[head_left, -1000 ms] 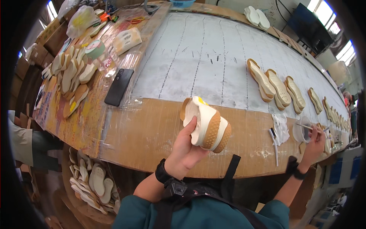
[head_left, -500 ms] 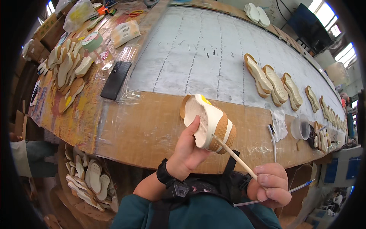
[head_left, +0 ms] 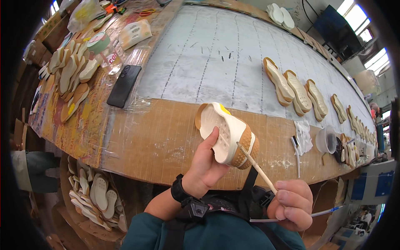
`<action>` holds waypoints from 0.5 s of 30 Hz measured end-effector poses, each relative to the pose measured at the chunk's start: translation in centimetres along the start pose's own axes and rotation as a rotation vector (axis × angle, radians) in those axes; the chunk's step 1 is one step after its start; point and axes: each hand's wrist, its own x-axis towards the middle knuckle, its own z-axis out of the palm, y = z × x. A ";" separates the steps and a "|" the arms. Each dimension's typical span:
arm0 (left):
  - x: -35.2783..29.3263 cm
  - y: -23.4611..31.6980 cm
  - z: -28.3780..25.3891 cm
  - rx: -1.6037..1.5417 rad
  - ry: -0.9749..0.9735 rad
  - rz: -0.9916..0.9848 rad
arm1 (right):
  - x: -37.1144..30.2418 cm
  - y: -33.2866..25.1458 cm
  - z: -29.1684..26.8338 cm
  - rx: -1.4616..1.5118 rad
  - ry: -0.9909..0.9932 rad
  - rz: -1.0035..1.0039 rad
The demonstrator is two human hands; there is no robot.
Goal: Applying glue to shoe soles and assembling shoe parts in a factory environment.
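My left hand [head_left: 203,163] is closed on a cream and tan shoe sole [head_left: 231,132], its thumb on the dimpled inner face. The sole is tilted, its studded tan bands turned toward my right side, with a yellow patch on its far edge. In the fingers of my right hand [head_left: 291,204] is a slim wooden-handled tool [head_left: 259,170], possibly a brush. Its thin tip meets the border between the cream wall and a tan band. A thin clear rod with a blue end [head_left: 327,211] also passes through my right hand.
Cardboard [head_left: 137,135] covers the near table edge. At left are a phone [head_left: 124,86], a lidded jar [head_left: 109,58] and piled soles [head_left: 68,68]. More soles [head_left: 296,92] line the right side, near a clear cup [head_left: 326,139], tissue [head_left: 303,136] and a white-handled brush [head_left: 297,156]. Below left, a box holds soles [head_left: 100,193].
The tool's tip has shifted slightly up along the sole's band, and my right hand has moved a little left. My left hand keeps its hold. The whole view has shifted slightly.
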 end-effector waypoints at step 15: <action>0.4 -0.6 0.2 0.043 -0.027 0.036 | 0.5 -0.7 -1.5 0.018 -0.165 -0.042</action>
